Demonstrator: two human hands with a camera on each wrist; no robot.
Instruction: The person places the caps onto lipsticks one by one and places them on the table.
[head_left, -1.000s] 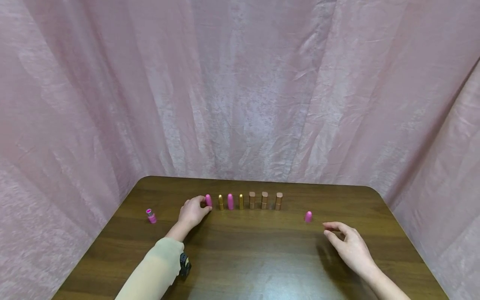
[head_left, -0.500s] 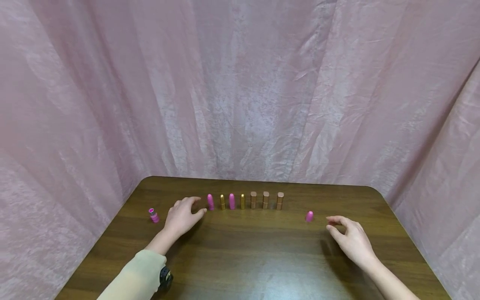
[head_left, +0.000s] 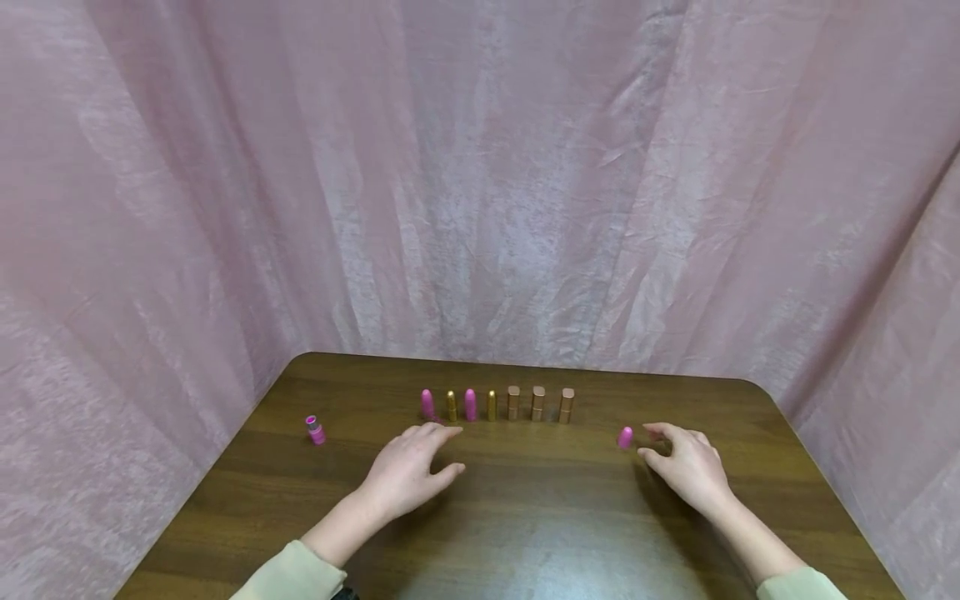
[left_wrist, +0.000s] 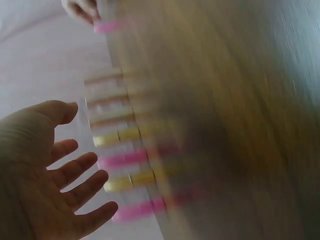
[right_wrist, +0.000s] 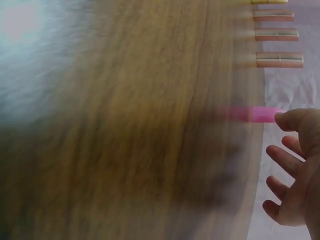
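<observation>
My left hand (head_left: 408,471) is held over the table in front of the lipstick row, fingers spread and holding nothing. That row has a pink lipstick (head_left: 427,406), a gold one (head_left: 452,407), another pink one (head_left: 470,406), another gold one (head_left: 492,406), then three square copper ones, the middle copper lipstick (head_left: 537,404) among them. All stand upright. An uncapped pink lipstick (head_left: 316,430) stands alone at the left. To the right, a pink lipstick cap (head_left: 625,437) stands just beyond the fingertips of my right hand (head_left: 690,471), whose thumb and fingers are parted with nothing between them.
A dark brown wooden table (head_left: 525,508) with rounded far corners carries everything. Pink velvet curtain (head_left: 480,208) hangs behind and on both sides. Both wrist views are partly blurred.
My left hand has drawn away from the leftmost pink lipstick, then swung right and nearer, in front of the row. My right hand has edged closer to the pink cap.
</observation>
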